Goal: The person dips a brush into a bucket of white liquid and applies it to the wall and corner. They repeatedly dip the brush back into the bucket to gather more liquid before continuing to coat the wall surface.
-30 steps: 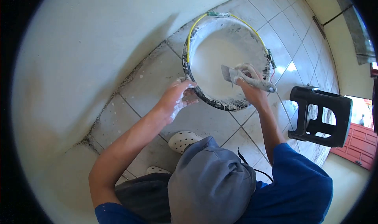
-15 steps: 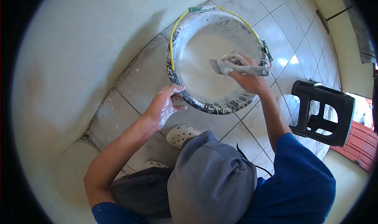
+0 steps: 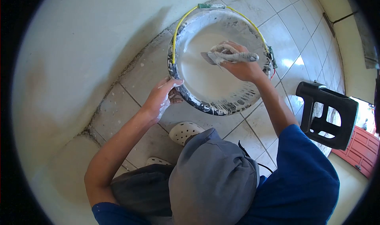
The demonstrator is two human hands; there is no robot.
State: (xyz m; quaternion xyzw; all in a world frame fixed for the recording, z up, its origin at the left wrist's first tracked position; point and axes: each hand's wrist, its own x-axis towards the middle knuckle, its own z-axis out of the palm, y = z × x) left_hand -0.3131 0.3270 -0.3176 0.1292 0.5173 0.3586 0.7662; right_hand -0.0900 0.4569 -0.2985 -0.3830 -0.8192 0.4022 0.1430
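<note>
both hands work at the bucket (image 3: 215,102) of white paint on the tiled floor (image 3: 130,106), left hand (image 3: 160,98) clenched on its near rim, right hand (image 3: 239,66) grasping a putty knife (image 3: 221,56) over the paint, apparently loading the blade, which next calls for a steady lift.

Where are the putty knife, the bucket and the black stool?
putty knife (image 3: 237,57), head view, on its paste-caked handle.
bucket (image 3: 206,104), head view, on the smeared near rim.
black stool (image 3: 345,106), head view, on its right side frame.
</note>
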